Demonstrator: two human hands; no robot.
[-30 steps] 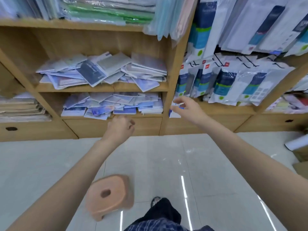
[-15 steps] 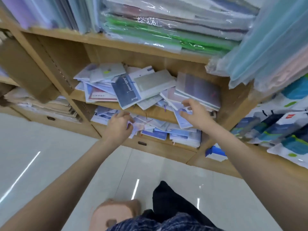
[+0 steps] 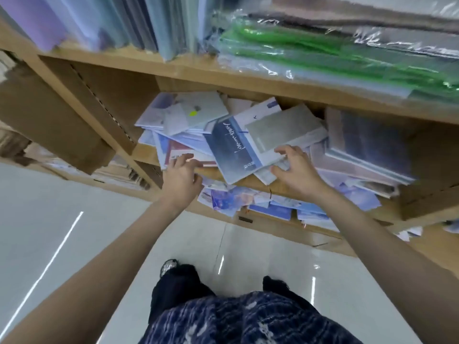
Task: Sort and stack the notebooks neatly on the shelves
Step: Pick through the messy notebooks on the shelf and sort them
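A: Obs., fingers first. Left hand [image 3: 182, 178]: fingers spread and nearly straight, tips lying on the near edge of a red-and-white notebook [image 3: 182, 151] at the front of the middle shelf [image 3: 146, 151]. Nothing gripped.

B: And the other?

A: Right hand [image 3: 296, 170]: fingers loosely extended, thumb apart, touching the near corner of a grey-covered notebook [image 3: 280, 130]. Whether the thumb is under a cover, I cannot tell. Not a firm hold.

B: Moving outward?

A: A dark blue notebook [image 3: 229, 147] lies between the hands, tilted, its corner hanging over the shelf lip. Around it the notebooks are a loose heap, overlapping at all angles. To the right, a rough stack [image 3: 367, 147], somewhat squarer. The lower shelf [image 3: 275, 188] carries a second heap [image 3: 250, 199], equally scattered, some overhanging.

B: Progress?

A: Judgement: at the very start. No sorted pile, no squared edges visible. Both shelves remain to be done. Above, plastic-wrapped folders [image 3: 323, 45], not part of this.
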